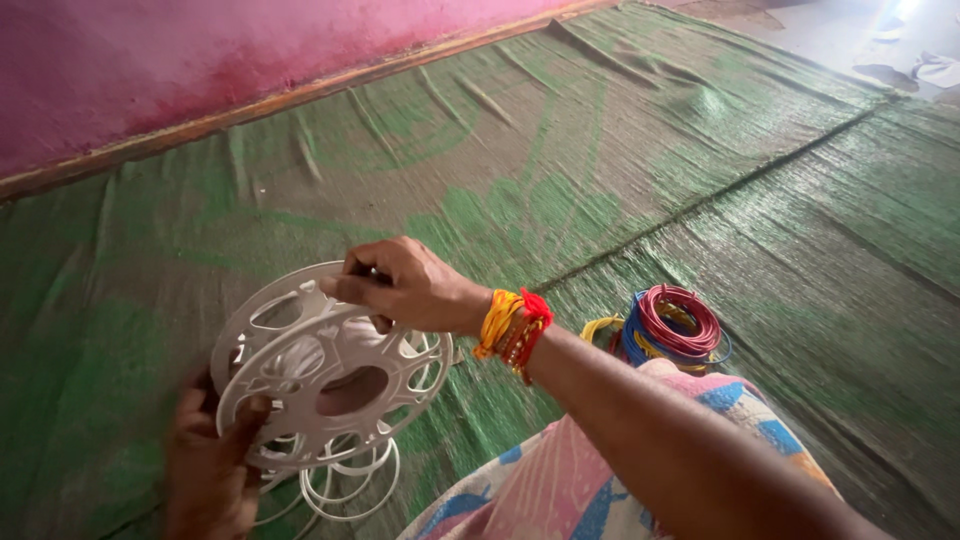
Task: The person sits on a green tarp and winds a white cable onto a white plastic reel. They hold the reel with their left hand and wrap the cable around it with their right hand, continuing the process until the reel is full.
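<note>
White plastic spool [330, 375]: round, with cut-out spokes and an open hub; held low in the left part of the view, just above the mat, tilted so its flat face turns up toward the camera.

Left hand [210, 465]: grips the spool's lower left rim, thumb pressed on the near face, fingers curled behind the rim.

Right hand [400, 285]: rests on the spool's upper rim, fingertips pinched together there; whether they pinch the rim itself or something thin on it cannot be told. Orange, yellow and red threads [512, 330] are tied around this wrist.

White wire loops [345, 480]: thin rings hanging or lying just beneath the spool, partly hidden by it.

Wire coils [672, 325]: red, blue and yellow bundles stacked together on the mat, to the right of the spool and well apart from both hands, just beyond the right forearm.

Patterned cloth [560, 490]: pink, blue and white, at the bottom edge under the right arm.

Green woven mat [620, 150]: covers the floor.

Pink wall [150, 60]: top left, meeting the mat along a brown strip.
</note>
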